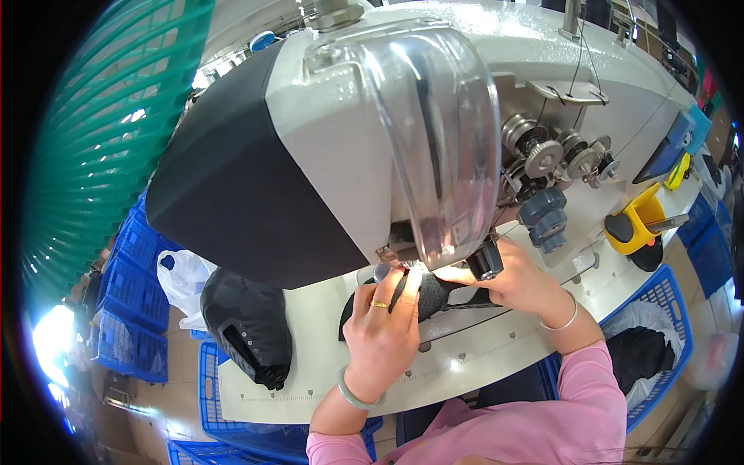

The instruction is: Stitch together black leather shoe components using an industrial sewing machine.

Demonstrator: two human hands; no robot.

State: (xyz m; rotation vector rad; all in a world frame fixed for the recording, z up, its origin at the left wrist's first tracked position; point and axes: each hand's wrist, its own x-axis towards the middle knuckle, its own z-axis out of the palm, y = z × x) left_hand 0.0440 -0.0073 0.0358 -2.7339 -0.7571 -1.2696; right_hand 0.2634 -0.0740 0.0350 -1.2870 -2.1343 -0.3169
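A black textured fabric piece [435, 297], which looks like a shoe upper, lies under the head of a white and black sewing machine [333, 155]. My left hand [380, 329], with a ring and a pale bangle, presses its bent fingers onto the piece from the left, close to the needle area. From the right, my right hand [521, 280] reaches in behind a dark knob; its fingers close at the piece's far edge, partly hidden by the machine. The needle itself is hidden by the head and my fingers.
More black shoe uppers [246, 325] sit on the white table [457, 368] at left. A yellow holder [637, 221] stands at right. Blue baskets [670, 310] flank the table, one holding black pieces. Thread tension discs [542, 155] and a see-through cover [442, 139] overhang my hands.
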